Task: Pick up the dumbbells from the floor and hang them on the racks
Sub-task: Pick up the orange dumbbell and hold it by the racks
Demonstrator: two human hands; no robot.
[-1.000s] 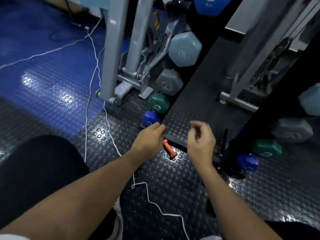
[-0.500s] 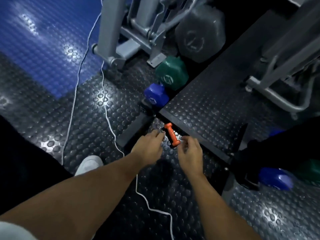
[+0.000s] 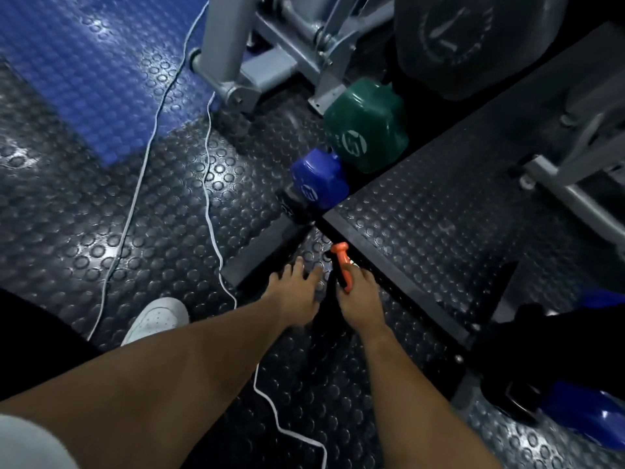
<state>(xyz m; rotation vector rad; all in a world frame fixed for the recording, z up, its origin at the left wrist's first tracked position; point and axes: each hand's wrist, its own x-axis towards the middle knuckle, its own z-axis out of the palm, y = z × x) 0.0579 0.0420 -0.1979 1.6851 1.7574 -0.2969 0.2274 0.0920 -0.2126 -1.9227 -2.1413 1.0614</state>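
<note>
Dumbbell (image 3: 342, 265) in right hand (image 3: 358, 301)

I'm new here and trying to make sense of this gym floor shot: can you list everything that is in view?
orange dumbbell: one, small, orange, on the floor against the mat edge, its near end held by the right hand
blue dumbbell: one, blue, on the floor by the mat corner
green dumbbell: one, green, just behind the blue one
grey dumbbell: one, large, dark grey, top right
rack frame: grey metal, top centre
raised mat: one, black, studded, right of centre
cord: white, trailing across the floor
floor: studded, blue upper left, black elsewhere
shoe: one, white, lower left
left hand: fingers spread, touching the floor
right hand: fingers curled round the orange dumbbell
</note>
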